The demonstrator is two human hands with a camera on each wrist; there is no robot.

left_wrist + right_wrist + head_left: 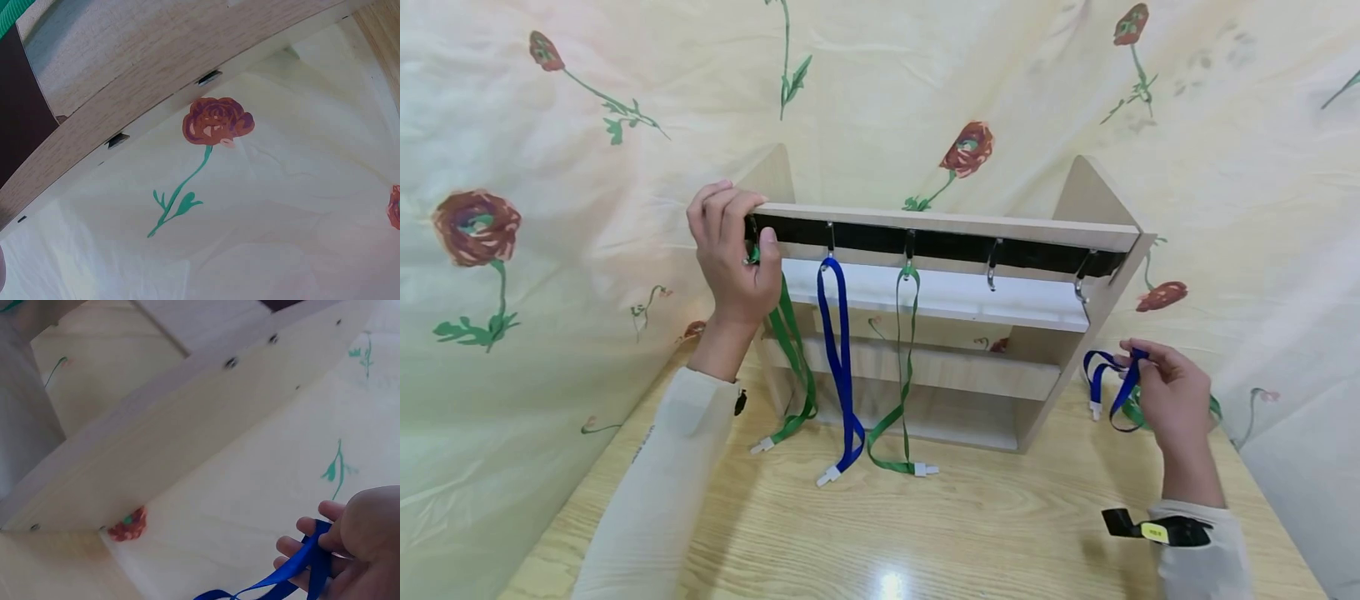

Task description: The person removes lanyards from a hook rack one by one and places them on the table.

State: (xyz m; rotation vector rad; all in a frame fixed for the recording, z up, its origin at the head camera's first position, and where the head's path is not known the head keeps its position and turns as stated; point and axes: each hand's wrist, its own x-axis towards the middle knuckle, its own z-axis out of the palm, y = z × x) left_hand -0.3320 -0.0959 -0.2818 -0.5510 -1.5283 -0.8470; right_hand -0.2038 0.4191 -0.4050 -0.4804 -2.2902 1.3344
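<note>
Right hand pinching a blue strap; left hand gripping the wooden rack, a green strap hanging just below.

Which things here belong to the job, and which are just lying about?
Likely part of it:
held blue lanyard, in the right hand
wooden hook rack, held by the left hand
left green lanyard, middle blue lanyard and right green lanyard, hanging from it
green strap, partly hidden

Just around:
floral cloth
wooden table
black strap on the right sleeve
</note>
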